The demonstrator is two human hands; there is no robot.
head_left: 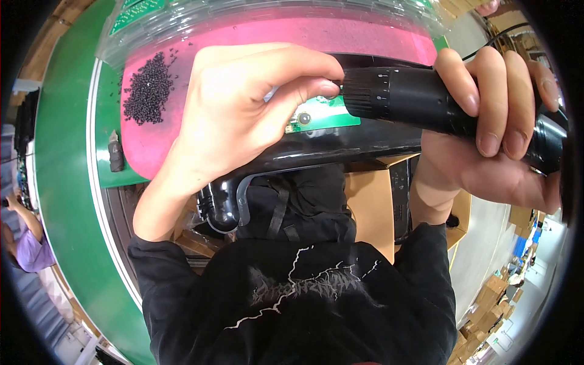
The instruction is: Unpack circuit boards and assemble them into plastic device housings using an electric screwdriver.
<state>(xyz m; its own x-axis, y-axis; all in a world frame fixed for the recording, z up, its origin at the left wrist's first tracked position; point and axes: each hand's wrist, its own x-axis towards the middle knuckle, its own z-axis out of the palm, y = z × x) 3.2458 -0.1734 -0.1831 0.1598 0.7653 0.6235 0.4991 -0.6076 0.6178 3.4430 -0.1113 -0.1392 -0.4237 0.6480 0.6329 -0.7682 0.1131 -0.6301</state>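
My right hand (493, 100) is wrapped round a black electric screwdriver (420, 94), held level with its ribbed, marked collar pointing left. At its tip, the thumb and forefinger of my left hand (231, 100) are pinched together. A tiny dark bit shows between those fingertips, too small to name for certain. Below the tip, partly hidden by my left hand, a green circuit board (337, 120) lies on a long glossy black plastic housing (353, 146). The housing's rounded end hangs over the table's near edge, close to my left forearm.
A heap of small black screws (148, 89) lies on the pink mat (371, 33). Left of the mat is a small dark tool (115, 152). Clear plastic trays (255, 27) stand at the back. An open cardboard box (370, 204) is near my lap. Another person (35, 249) is at far left.
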